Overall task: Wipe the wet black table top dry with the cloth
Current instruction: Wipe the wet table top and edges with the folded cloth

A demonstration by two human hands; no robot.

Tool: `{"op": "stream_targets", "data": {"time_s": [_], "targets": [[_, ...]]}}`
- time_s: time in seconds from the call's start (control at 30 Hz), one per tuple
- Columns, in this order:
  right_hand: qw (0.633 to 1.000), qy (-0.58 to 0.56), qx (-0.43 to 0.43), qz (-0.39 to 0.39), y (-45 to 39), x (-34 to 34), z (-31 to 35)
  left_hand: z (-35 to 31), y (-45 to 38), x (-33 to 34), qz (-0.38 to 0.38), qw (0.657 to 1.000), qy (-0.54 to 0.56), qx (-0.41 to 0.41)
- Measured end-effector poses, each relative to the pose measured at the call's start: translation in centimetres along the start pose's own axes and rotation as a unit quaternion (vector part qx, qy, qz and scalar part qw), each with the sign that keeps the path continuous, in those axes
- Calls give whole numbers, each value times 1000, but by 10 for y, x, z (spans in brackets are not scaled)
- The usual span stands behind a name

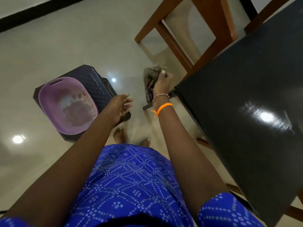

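The right hand [161,82] holds a crumpled, dark patterned cloth [150,82] in the air above the pale glossy floor [49,46], just off the corner of the worktop [237,95] — its fingers closed around the bunched fabric. The worktop is flat, black and shiny, with a bright glare patch. The left hand [118,106] hangs empty, fingers loosely spread, beside a translucent purple oval basin [49,99] on a dark quilted stool [96,82].
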State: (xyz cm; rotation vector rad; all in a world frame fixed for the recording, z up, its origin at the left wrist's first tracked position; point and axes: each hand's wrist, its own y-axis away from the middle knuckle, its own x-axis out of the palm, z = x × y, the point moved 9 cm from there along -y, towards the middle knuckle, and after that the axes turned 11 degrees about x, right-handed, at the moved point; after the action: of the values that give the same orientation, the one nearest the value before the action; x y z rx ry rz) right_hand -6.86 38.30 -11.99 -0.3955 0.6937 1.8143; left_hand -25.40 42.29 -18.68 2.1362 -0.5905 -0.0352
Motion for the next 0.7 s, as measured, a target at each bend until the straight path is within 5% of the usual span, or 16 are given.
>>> {"op": "stream_targets", "data": {"time_s": [0.07, 0.13, 0.27, 0.37, 0.57, 0.63, 0.7], "targets": [[957, 181, -227, 24, 36, -4, 49, 0, 1, 1, -1, 1000, 6, 3], [846, 357, -395, -11, 69, -20, 53, -2, 1, 6, 0, 1000, 9, 1], [782, 499, -367, -74, 52, -64, -10, -11, -3, 15, 5, 1000, -6, 10], [722, 535, -433, -79, 23, -74, -29, -18, -7, 24, 6, 1000, -22, 19], [721, 546, -426, 42, -4, -14, 8, -28, -17, 43, 7, 999, -39, 15], [761, 523, -372, 93, -27, 2, 24, -36, -21, 53, -5, 1000, -19, 13], [842, 414, -281, 203, -52, 16, 37, -47, -25, 59, -1, 1000, 7, 11]]}}
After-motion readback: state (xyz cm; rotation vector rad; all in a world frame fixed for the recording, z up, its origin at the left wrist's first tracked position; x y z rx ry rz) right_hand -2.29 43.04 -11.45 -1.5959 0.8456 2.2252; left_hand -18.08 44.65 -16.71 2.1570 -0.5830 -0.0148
